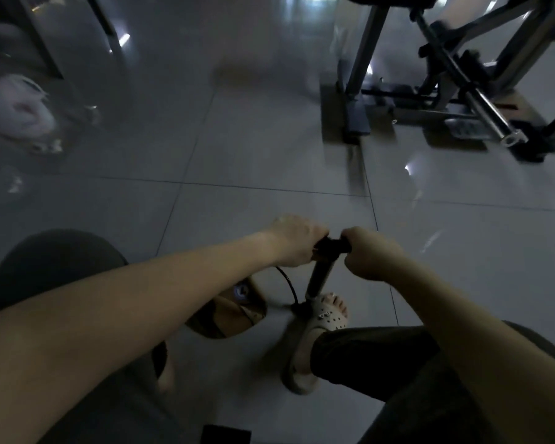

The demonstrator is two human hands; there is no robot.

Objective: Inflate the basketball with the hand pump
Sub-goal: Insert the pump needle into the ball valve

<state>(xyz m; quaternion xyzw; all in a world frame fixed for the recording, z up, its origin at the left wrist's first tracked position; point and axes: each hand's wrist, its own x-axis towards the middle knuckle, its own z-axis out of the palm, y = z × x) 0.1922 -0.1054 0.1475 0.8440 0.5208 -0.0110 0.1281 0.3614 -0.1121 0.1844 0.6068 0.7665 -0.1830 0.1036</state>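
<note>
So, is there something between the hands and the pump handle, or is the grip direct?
Nothing visible. The left hand and right hand each close directly on one end of the pump handle, bare skin on it.

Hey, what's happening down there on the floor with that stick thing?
A person is pumping up a ball. Both the left hand and right hand grip the black T-handle of an upright black hand pump, whose base sits by a foot in a pale perforated clog. A thin black hose curves from the pump's base toward the brown basketball on the grey tiled floor, partly hidden under the left forearm.
</note>
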